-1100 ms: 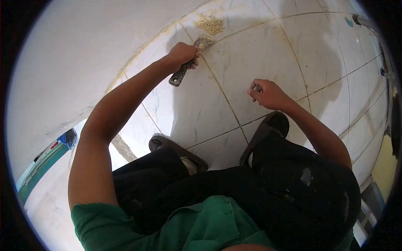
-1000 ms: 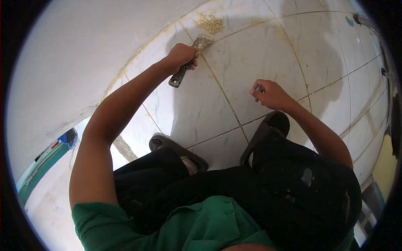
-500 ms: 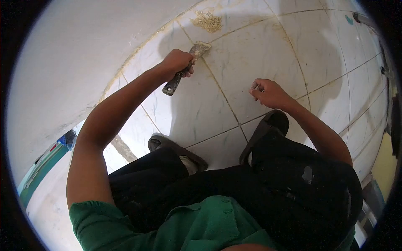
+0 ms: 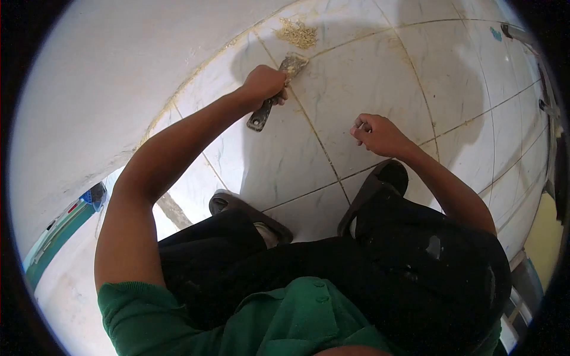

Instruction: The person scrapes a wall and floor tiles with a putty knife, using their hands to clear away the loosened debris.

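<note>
My left hand [image 4: 265,83] is wrapped round the dark handle of a putty knife [image 4: 294,63], its broad blade caked with pale yellowish residue. The blade points up and right, close over the tiled floor by a grout line. Just beyond the blade lies a small heap of yellowish scrapings [image 4: 297,33]. My right hand [image 4: 379,135] hovers above the tiles in front of my right foot, its fingers curled in and dusty at the tips. Nothing shows between them.
A white wall [image 4: 136,65] rises on the left, with yellowish residue along its foot. My sandalled feet [image 4: 252,216] stand on the white tiles [image 4: 297,207]. A teal-edged object [image 4: 59,243] lies far left; metal legs [image 4: 519,32] stand at the right edge.
My left hand has moved slightly right and up with the putty knife, bringing the blade nearer the heap's right side. My right hand has shifted a little left.
</note>
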A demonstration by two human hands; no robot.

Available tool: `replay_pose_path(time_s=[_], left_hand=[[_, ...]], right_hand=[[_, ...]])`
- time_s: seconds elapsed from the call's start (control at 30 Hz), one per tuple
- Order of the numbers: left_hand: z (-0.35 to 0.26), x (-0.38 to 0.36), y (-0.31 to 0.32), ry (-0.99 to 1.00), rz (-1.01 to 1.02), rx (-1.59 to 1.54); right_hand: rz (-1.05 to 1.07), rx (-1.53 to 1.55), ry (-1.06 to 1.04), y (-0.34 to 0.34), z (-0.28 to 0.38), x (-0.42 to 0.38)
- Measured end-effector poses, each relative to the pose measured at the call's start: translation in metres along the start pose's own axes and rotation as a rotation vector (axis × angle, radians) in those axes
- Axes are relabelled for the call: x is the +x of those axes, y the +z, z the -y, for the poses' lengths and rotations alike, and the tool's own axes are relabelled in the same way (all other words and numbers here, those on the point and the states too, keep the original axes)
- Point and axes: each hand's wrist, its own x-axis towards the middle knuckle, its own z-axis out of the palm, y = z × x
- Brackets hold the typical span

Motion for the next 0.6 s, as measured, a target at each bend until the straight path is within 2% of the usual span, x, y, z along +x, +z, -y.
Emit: replay_pose_path(time_s=[0.17, 0.43, 0.6], left_hand=[[0.018, -0.004, 0.002, -0.006, 0.017, 0.007], [-0.001, 0.010, 0.003, 0.055, 0.010, -0.061], [0.000, 0.001, 0.006, -0.013, -0.012, -0.086]], right_hand=[[0.005, -0.035, 0.030, -0.002, -0.007, -0.001], [-0.018, -0.059, 0.010, -0.001, 0.010, -0.002], [-0.017, -0.022, 0.017, -0.002, 0.001, -0.006]])
